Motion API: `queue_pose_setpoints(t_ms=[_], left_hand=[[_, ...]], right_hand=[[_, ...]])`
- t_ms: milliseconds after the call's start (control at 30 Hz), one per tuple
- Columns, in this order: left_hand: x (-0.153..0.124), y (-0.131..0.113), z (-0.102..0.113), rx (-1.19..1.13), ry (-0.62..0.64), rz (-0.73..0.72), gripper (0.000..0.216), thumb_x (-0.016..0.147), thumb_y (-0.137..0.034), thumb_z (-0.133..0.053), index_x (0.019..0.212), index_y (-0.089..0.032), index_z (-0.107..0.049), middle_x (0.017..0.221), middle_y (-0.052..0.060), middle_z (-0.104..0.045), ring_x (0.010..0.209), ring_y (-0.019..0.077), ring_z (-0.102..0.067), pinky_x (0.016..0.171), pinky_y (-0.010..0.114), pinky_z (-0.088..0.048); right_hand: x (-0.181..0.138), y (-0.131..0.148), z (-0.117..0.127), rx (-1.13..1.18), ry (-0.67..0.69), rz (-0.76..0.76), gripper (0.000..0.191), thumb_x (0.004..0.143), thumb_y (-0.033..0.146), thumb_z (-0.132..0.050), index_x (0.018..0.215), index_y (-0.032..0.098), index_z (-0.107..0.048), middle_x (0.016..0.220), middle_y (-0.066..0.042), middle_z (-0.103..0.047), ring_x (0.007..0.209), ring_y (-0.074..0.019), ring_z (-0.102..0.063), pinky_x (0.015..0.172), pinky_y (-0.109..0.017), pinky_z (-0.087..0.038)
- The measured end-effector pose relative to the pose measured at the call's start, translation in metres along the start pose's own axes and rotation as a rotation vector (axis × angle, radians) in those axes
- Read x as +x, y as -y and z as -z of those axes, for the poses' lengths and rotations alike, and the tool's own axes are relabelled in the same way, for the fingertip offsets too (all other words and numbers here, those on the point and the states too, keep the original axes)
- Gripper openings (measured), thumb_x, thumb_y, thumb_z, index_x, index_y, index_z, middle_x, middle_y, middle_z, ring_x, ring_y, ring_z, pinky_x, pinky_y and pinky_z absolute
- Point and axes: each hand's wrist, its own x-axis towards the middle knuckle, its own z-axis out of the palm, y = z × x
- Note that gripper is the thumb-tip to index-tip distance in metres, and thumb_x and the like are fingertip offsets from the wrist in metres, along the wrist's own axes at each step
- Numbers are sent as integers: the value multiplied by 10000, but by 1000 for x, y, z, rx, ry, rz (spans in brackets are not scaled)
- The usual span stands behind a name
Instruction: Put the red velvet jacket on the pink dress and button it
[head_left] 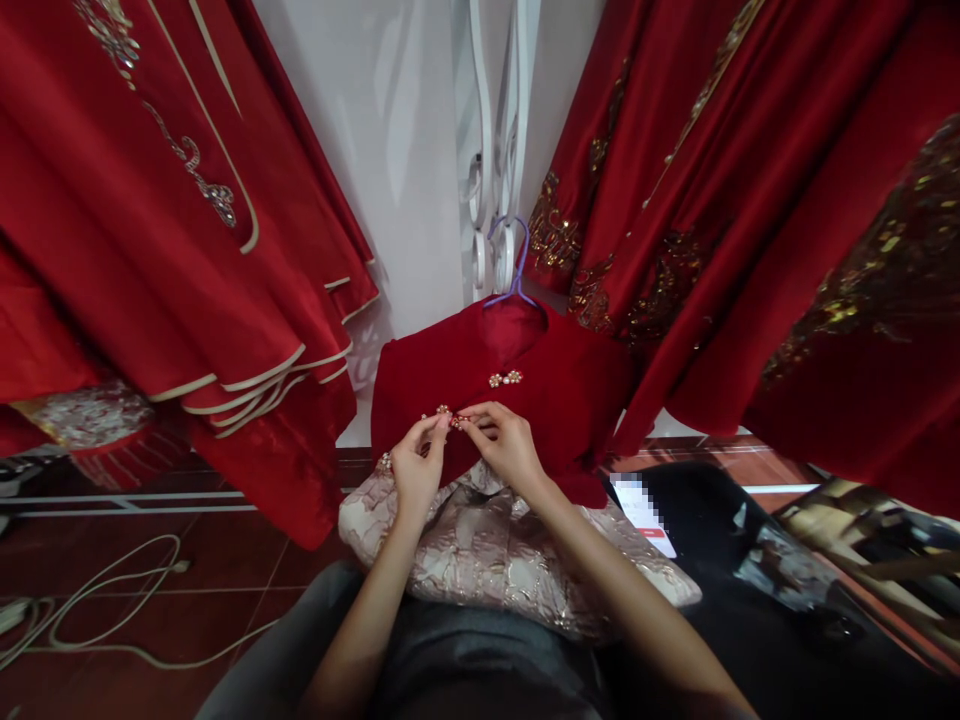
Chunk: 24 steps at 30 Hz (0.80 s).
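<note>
A dark red velvet jacket lies over my lap on a purple hanger. At its front, my left hand pinches one side of a small beaded fastening, thumb against forefinger. My right hand pinches the other side, with the fingertips of both hands almost touching. Whether the two halves are joined is hidden by the fingers. Just above sits another pearl-and-gold fastening, its two sides together. Shiny pale pink brocade fabric is bunched beneath the jacket and my wrists.
Red satin garments hang at the left, and sequinned red ones at the right. A lit phone rests on a black surface, near a clear plastic bag. White cable coils across the tiled floor.
</note>
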Motion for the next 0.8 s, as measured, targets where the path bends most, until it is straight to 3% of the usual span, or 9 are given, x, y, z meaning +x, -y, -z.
queue_pose_setpoints(t_ms=[333, 533, 667, 800], left_hand=[[3, 8, 6, 100, 31, -82, 223, 785, -296, -639, 948, -155, -695, 946, 76, -726, 859, 178, -685, 839, 326, -545], [12, 2, 13, 264, 148, -130, 192, 809, -311, -604, 920, -177, -686, 941, 60, -716, 876, 173, -675, 847, 317, -533], [14, 3, 22, 212, 127, -88, 290, 823, -283, -576, 1087, -173, -623, 928, 58, -713, 862, 163, -681, 829, 312, -542], [19, 3, 47, 265, 110, -73, 216, 825, -282, -555, 985, -176, -654, 928, 64, -717, 862, 167, -679, 818, 299, -533]], right_hand=[[0, 2, -9, -30, -67, 35, 163, 858, 313, -581, 921, 197, -677, 863, -46, -635, 755, -130, -644, 668, -236, -570], [2, -3, -8, -9, -45, -9, 186, 876, 338, -556, 926, 201, -671, 923, -57, -685, 787, -148, -675, 693, -255, -570], [-1, -4, 16, 69, 64, -74, 216, 890, 348, -534, 1012, 203, -639, 922, -49, -714, 812, -157, -703, 726, -278, -576], [-6, -1, 58, -41, 164, -132, 188, 859, 334, -570, 928, 180, -651, 782, -41, -708, 685, -153, -698, 656, -277, -571]])
